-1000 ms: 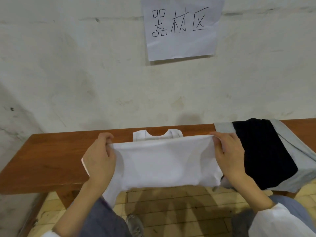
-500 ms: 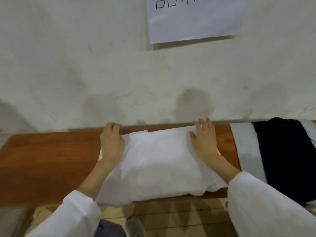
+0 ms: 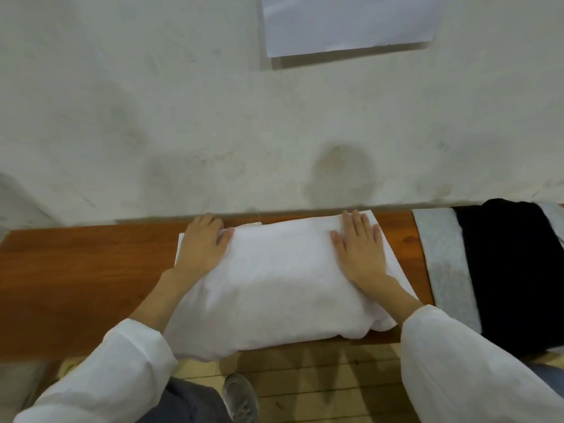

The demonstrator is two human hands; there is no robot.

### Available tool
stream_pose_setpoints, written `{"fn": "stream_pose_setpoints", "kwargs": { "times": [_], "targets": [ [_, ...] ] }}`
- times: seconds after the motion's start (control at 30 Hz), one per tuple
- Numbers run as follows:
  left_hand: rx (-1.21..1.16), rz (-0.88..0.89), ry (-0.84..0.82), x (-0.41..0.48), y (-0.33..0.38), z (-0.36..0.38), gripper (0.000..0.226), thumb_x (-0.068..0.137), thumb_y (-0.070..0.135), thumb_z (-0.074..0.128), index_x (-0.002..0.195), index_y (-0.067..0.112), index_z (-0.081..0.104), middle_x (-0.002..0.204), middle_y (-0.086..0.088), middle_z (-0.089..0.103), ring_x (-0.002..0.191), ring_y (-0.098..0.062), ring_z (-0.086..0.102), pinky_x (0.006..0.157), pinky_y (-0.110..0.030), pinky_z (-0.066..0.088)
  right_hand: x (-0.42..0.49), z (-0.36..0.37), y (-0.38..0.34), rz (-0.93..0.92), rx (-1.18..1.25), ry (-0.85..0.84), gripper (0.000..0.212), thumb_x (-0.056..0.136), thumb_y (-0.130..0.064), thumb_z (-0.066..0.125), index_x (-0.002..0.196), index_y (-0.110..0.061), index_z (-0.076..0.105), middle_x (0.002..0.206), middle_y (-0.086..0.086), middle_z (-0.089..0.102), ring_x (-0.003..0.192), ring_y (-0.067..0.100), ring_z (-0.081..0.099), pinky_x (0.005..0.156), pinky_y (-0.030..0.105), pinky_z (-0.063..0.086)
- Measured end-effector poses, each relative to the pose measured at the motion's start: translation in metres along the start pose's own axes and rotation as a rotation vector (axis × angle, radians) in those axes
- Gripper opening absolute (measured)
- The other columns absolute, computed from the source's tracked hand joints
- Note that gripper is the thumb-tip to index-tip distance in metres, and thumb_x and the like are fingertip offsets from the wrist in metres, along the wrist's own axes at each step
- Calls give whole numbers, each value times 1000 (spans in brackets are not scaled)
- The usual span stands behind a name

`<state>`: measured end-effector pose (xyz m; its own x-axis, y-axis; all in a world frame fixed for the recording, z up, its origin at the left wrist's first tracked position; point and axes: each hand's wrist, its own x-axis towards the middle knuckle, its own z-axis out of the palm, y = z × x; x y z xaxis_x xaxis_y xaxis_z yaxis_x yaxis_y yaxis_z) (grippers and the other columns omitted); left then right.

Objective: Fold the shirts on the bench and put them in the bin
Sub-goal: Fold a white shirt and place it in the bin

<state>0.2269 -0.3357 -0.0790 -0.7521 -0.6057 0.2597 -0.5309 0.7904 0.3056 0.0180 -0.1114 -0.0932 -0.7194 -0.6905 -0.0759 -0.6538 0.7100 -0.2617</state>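
Observation:
A white shirt [image 3: 274, 282] lies folded in half on the brown wooden bench [image 3: 76, 285], its near edge hanging a little over the front. My left hand [image 3: 203, 245] rests flat on the shirt's left end, fingers reaching the far edge. My right hand [image 3: 360, 245] presses flat on the shirt's right end with fingers straight. To the right lies a black shirt [image 3: 506, 270] on top of a grey shirt [image 3: 442, 257], both spread across the bench. No bin is in view.
A rough white wall [image 3: 213, 132] rises directly behind the bench, with a sheet of paper [image 3: 348, 22] stuck on it. Below the bench front is wooden floor [image 3: 320, 377] and my shoe [image 3: 241, 398].
I have brought the shirt's lower half up and over onto the bench, let go of it, and laid both hands flat on it. The view has tilted down and closer.

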Motion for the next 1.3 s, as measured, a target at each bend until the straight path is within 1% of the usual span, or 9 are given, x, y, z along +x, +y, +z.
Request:
{"fn": "stream_pose_setpoints", "kwargs": {
  "times": [0.23,0.4,0.5,0.6,0.7,0.83,1.03,1.17,1.3],
  "targets": [
    [28,71,129,14,1,-18,32,99,34,33,80,10,44,64,-2,48,51,-25,47,48,-33,39,-9,6,-1,187,-17,38,80,92,-61,5,151,-8,-5,160,7,-4,147,21,-9,118,38,-8],
    [191,15,22,19,-2,12,18,92,19,50,98,6,61,107,-15,57,95,-37,56,81,-45,43,-10,-2,-5,208,14,22,83,90,-64,5,150,-9,-7,159,7,-9,146,21,-12,119,39,-8],
    [60,205,-19,2,22,24,42,97,35,34,114,10,63,132,-14,53,121,-33,49,101,-45,38,-32,-7,-25,184,57,29,77,94,-58,12,150,-10,-11,158,7,-15,145,21,-16,118,37,-10],
    [48,242,-261,-7,43,31,82,89,65,-3,143,21,40,156,-2,25,145,-23,18,118,-40,8,-70,6,-62,158,126,-67,78,94,-60,13,149,-11,-15,157,6,-20,145,23,-17,113,36,-16],
    [119,117,-336,-14,54,34,89,78,71,-12,151,28,16,160,3,2,147,-18,-4,117,-36,-10,-81,25,-70,139,-12,-33,87,85,-69,-7,149,-10,-14,158,10,-16,146,28,-13,112,40,-16],
    [172,-78,-361,-49,82,26,81,80,59,-14,152,26,2,160,-3,-7,147,-23,-9,115,-39,-12,-71,23,-42,-63,-134,-48,101,69,-72,-28,150,-13,-14,158,6,-16,146,25,-12,110,39,-21],
    [240,-235,-361,-110,122,4,56,96,54,26,146,28,19,150,-4,25,134,-25,28,110,-43,21,-50,-20,11,-548,-187,-230,76,87,-69,8,143,-29,-23,151,-10,-29,142,8,-24,114,29,-18],
    [301,-220,-281,-99,120,-8,49,97,45,33,141,24,30,149,-8,27,136,-26,27,112,-42,22,-76,-15,9,-319,-48,-87,85,76,-74,-14,144,-23,-23,149,-9,-29,142,10,-22,111,25,-19],
    [200,216,-247,-65,129,12,49,98,36,30,138,14,48,152,-10,33,141,-29,28,114,-47,20,-105,6,-13,105,64,32,85,83,-67,-14,150,-14,-13,158,3,-15,146,22,-13,114,36,-15]
  ]
}}
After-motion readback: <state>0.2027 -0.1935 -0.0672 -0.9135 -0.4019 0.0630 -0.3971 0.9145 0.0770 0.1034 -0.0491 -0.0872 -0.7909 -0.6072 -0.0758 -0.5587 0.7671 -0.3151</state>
